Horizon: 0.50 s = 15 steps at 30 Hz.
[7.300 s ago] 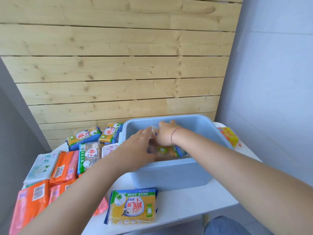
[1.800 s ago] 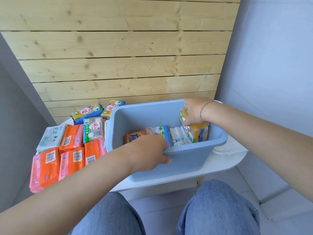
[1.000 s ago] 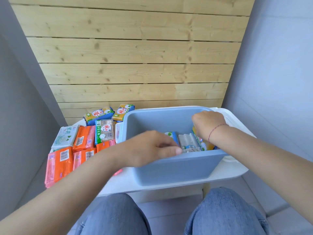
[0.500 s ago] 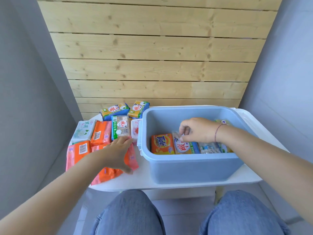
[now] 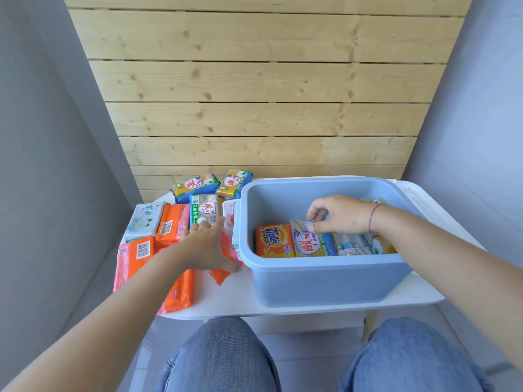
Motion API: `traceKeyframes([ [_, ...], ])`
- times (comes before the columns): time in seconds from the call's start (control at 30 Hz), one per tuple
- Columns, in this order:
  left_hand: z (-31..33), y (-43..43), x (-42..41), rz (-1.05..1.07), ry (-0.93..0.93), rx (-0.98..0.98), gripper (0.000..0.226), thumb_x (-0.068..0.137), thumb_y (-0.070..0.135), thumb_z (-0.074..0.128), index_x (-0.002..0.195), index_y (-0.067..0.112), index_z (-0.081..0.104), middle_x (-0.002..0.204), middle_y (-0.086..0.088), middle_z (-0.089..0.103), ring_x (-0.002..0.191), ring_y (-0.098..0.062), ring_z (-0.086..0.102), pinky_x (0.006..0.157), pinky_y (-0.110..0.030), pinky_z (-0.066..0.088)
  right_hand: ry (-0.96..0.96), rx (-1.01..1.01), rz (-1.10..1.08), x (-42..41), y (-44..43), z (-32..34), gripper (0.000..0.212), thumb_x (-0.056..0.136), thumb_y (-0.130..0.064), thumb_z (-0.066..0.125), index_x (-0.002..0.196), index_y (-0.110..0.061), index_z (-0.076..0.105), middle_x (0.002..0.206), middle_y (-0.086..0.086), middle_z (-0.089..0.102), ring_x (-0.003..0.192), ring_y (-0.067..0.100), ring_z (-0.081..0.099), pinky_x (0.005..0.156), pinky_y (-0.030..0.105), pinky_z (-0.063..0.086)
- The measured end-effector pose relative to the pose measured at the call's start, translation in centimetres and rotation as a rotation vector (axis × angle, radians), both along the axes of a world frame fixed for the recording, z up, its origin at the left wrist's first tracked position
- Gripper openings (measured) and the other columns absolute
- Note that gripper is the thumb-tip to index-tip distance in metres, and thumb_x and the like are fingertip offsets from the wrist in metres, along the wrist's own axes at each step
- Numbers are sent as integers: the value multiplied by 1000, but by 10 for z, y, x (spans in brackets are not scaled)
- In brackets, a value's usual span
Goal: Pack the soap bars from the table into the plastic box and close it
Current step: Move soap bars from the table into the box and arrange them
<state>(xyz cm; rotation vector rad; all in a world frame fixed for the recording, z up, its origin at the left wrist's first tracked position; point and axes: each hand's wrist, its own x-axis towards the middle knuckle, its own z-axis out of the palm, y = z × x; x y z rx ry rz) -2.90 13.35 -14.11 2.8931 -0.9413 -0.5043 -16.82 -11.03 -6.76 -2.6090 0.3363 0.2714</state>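
The light blue plastic box (image 5: 325,281) stands open on the right half of the white table (image 5: 283,308). Several soap bars stand on edge inside it, among them an orange Tide bar (image 5: 273,240) and a blue-and-white bar (image 5: 310,244). My right hand (image 5: 339,215) is inside the box and pinches the top edge of the blue-and-white bar. My left hand (image 5: 208,247) is just outside the box's left wall, closed over a tilted orange soap pack (image 5: 223,271). More orange packs (image 5: 169,224), a white pack (image 5: 144,222) and yellow-and-blue packs (image 5: 195,186) lie on the table's left half.
A wooden slat wall (image 5: 266,94) rises right behind the table, with grey walls close on both sides. A white ridged panel (image 5: 410,193) shows past the box's far right corner. My knees in jeans (image 5: 223,355) are under the table's front edge.
The box went from tilted toward me to flat on the table. My left hand left the box's front rim for the orange packs and gripped one. My right hand moved toward the box's middle.
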Motion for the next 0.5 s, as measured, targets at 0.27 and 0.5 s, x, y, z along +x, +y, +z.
traceKeyframes([
  [0.27, 41, 29, -1, 78, -212, -369, 128, 34, 61, 75, 144, 35, 16, 133, -7, 33, 124, -29, 27, 103, -46, 24, -59, 131, -39, 0, -3, -1, 25, 85, -26, 66, 107, -14, 63, 103, 2, 64, 87, 14, 59, 80, 26, 49],
  [0.5, 112, 19, -18, 94, -167, -852, 123, 32, 62, 72, 140, 43, 18, 124, 8, 29, 107, 3, 27, 98, -27, 27, -246, 553, -160, 3, -4, 20, 6, 90, -12, 58, 96, -13, 60, 84, -1, 63, 74, 10, 65, 67, 23, 54],
])
